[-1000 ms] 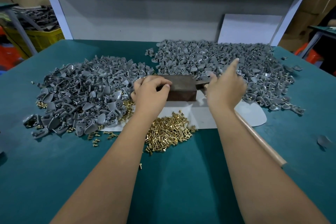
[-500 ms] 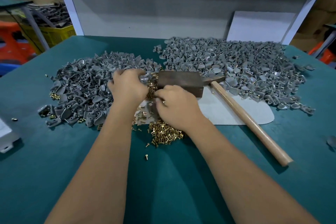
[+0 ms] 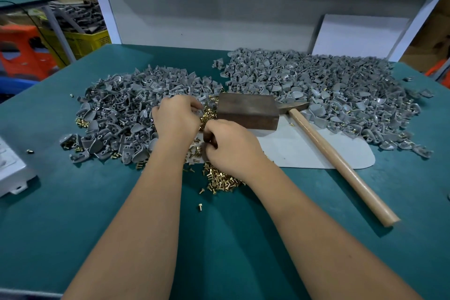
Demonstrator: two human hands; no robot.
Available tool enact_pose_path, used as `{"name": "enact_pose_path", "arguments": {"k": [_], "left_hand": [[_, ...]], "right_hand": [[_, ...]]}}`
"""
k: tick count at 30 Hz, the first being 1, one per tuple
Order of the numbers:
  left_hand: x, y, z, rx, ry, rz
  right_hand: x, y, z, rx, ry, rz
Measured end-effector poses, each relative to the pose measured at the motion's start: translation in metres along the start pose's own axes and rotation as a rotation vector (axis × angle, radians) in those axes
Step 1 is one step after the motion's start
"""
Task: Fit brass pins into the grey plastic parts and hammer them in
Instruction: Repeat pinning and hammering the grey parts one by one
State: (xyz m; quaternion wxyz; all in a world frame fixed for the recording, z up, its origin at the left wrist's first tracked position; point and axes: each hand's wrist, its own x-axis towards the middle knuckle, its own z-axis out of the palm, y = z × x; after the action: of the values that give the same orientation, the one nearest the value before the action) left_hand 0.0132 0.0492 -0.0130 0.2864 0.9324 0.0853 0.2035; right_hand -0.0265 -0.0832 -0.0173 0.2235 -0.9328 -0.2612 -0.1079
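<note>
On the green bench (image 3: 73, 214), both hands curl: left hand (image 3: 176, 119) on a grey part (image 3: 199, 111), right hand (image 3: 231, 146) over tiny, slippery-looking brass pins (image 3: 219, 181); its grip's contents I cannot tell.

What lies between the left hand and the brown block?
In the head view, loose brass pins lie between the left hand and the brown block.

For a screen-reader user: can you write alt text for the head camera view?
Seen from above, a person's left hand and right hand work close together over loose brass pins on a green table. Two heaps of grey plastic parts lie behind, and a wooden-handled hammer lies untouched at the right beside a brown block.
</note>
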Motion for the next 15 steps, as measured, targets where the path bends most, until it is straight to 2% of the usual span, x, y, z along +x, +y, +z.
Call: {"name": "enact_pose_path", "arguments": {"k": [3, 7, 11, 15], "left_hand": [[-0.001, 0.002, -0.001, -0.03, 0.097, 0.051], [-0.003, 0.016, -0.001, -0.306, 0.167, 0.123], [-0.011, 0.037, 0.009, -0.629, 0.012, 0.079], [-0.017, 0.043, 0.023, -0.653, -0.11, 0.12]], "right_hand": [[-0.001, 0.004, -0.004, 0.076, 0.106, 0.0], [0.001, 0.017, -0.013, 0.162, 0.307, 0.086], [0.002, 0.036, -0.023, 0.215, 0.519, 0.221], [0.001, 0.053, -0.03, 0.348, 0.622, 0.384]]}}
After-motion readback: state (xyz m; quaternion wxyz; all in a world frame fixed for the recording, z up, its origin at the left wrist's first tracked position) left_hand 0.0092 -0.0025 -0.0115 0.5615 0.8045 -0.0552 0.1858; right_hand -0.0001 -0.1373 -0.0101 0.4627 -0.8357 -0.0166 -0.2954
